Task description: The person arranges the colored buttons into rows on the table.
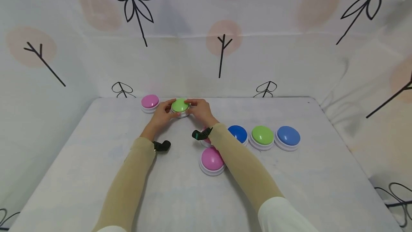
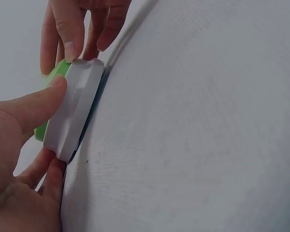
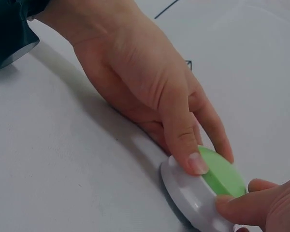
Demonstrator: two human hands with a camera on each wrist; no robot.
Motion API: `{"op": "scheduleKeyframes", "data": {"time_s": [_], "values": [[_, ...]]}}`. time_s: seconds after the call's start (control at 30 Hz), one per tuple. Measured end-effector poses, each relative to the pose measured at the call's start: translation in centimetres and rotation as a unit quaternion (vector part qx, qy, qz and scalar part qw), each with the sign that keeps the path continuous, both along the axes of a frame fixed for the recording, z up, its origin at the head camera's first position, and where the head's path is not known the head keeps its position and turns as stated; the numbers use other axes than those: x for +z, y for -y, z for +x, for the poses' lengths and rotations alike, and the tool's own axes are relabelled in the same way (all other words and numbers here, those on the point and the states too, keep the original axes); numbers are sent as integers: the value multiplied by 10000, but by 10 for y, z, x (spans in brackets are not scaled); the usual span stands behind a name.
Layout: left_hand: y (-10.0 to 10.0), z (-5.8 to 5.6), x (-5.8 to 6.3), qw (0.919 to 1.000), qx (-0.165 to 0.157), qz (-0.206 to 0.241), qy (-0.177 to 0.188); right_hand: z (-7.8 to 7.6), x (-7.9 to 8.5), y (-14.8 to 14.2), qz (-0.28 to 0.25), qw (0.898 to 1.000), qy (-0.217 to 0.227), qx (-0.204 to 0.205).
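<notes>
Left hand (image 1: 162,114) and right hand (image 1: 200,111) pinch the far green button (image 1: 180,105) at nine and three o'clock, ideally evenly.

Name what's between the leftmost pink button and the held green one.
The left hand, gripping the green button, lies between it and the pink button in the head view.

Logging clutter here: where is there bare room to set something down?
Bare tabletop: left of the left forearm, and right of the rightmost blue button. Crowded: the button row ending there, partly hidden by the right forearm, and around the held green button.
</notes>
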State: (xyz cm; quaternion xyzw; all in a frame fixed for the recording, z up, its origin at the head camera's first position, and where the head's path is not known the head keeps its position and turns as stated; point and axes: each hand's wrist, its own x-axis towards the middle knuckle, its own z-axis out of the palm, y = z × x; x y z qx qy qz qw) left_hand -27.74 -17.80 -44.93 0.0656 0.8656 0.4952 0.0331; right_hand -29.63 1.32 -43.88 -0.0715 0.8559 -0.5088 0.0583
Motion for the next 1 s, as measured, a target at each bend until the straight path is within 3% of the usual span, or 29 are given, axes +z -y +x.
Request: {"op": "scheduleKeyframes", "data": {"time_s": [0.5, 0.83, 1.0], "values": [[3, 3, 1, 9988, 90, 433, 198, 2, 1, 2, -43, 10000, 16, 19], [7, -1, -6, 9983, 120, 429, 387, 4, 2, 3, -87, 9999, -11, 128], [6, -1, -4, 9980, 211, 457, 378, 4, 3, 3, -61, 9998, -38, 164]]}}
